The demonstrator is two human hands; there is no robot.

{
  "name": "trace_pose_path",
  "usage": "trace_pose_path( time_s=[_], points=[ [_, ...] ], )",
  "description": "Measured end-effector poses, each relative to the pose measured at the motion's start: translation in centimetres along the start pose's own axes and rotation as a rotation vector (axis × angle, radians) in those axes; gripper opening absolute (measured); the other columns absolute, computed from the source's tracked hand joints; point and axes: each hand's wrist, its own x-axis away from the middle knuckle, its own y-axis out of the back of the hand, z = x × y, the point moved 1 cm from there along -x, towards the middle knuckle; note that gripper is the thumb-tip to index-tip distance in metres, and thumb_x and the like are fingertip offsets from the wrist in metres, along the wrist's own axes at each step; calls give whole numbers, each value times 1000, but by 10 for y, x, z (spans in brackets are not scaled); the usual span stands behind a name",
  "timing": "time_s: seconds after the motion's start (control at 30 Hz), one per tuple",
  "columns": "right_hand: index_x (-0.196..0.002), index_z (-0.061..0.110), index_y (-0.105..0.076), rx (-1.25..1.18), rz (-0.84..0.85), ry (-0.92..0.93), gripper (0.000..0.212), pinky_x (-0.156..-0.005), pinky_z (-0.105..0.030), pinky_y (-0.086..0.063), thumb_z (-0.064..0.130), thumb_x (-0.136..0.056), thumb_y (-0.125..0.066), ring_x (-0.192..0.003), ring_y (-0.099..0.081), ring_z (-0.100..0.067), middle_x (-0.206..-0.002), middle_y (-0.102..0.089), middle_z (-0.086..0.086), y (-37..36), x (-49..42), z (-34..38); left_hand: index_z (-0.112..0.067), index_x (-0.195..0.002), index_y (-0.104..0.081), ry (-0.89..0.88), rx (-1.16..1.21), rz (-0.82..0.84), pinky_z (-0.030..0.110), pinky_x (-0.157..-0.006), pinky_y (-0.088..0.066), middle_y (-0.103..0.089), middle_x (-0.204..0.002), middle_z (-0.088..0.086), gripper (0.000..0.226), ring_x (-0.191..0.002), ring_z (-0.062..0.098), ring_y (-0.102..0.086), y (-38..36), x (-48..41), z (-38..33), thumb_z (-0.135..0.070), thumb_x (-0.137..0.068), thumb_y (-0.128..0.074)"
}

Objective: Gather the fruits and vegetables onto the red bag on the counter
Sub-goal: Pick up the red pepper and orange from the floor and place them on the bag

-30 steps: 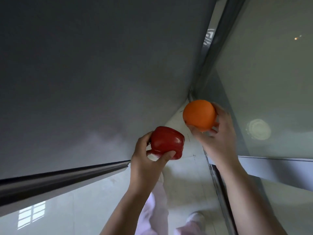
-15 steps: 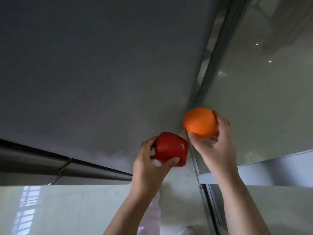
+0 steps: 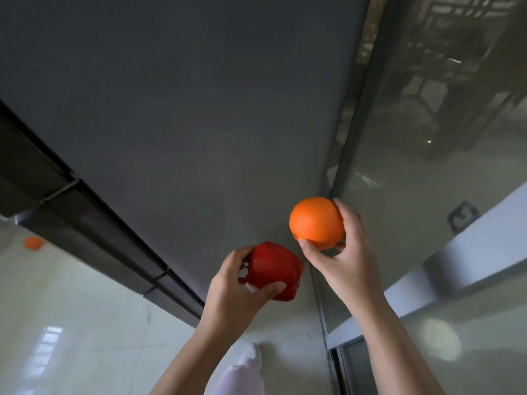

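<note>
My left hand (image 3: 233,292) grips a red bell pepper (image 3: 273,269), fingers and thumb curled round it. To its right and a little higher, my right hand (image 3: 346,258) holds an orange (image 3: 315,222) between thumb and fingers. Both are raised in front of a dark grey panel (image 3: 185,109). A small orange object (image 3: 33,242) lies on the pale floor at the far left. The red bag and the counter are out of sight.
A dark rail (image 3: 94,223) runs diagonally along the foot of the grey panel. A glass door (image 3: 442,138) with a metal frame (image 3: 362,115) stands on the right. Pale glossy floor tiles (image 3: 71,323) lie below, with my shoe (image 3: 251,354) near the bottom centre.
The view has tilted up and swung, bringing more of the glass door and the left floor into sight. Both hands keep their hold on the pepper and the orange.
</note>
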Motion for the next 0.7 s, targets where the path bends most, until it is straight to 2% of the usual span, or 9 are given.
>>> trace_pose_path(
  time_s=[0.17,0.3,0.37,0.43,0.5,0.6,0.7],
  points=[
    [-130,24,-41,-25,61,124,77,-84,-32,-51,37,-60,-72,-102,-47,10,-116,-43,16,18,-2,45,-46,-94,-47,-30,29,-62,24,-80,-48,-56,-103,-18,59,-96,7,-56,26,18,-28,-32,-54,-88],
    [-130,30,-40,-45,124,192,77,-85,-32,-50,47,-60,-66,-106,-46,9,-119,-37,29,23,-3,75,-45,-94,-51,-30,68,-168,34,-81,-51,-60,-101,-15,60,-94,13,-60,51,33,-42,-45,-44,-84],
    [-130,29,-40,-49,153,216,77,-86,-32,-50,46,-60,-66,-106,-47,9,-119,-38,28,22,-3,86,-45,-95,-52,-23,94,-222,42,-81,-52,-61,-101,-13,62,-93,16,-60,64,42,-43,-56,-39,-77],
    [-130,27,-41,-43,185,230,77,-86,-29,-50,41,-60,-70,-105,-46,10,-118,-43,19,18,-1,94,-45,-97,-53,-9,116,-263,45,-81,-52,-61,-101,-10,64,-93,18,-60,76,51,-43,-58,-38,-75],
    [-130,27,-41,-40,215,242,77,-85,-23,-49,39,-60,-72,-105,-47,9,-119,-46,11,13,3,102,-44,-98,-53,6,125,-303,44,-80,-53,-61,-101,-11,65,-91,17,-61,91,60,-42,-58,-38,-74],
    [-130,28,-41,-41,275,267,78,-81,-11,-45,49,-59,-66,-105,-47,7,-120,-48,7,1,13,116,-41,-98,-52,9,131,-338,39,-78,-53,-59,-99,-12,65,-89,15,-61,110,74,-42,-57,-39,-73],
    [-130,28,-41,-42,342,292,78,-82,-8,-42,52,-60,-64,-107,-45,7,-123,-48,7,-14,25,132,-43,-97,-52,17,135,-352,27,-72,-51,-59,-98,-13,63,-86,12,-61,128,87,-38,-52,-41,-77]
  ],
)
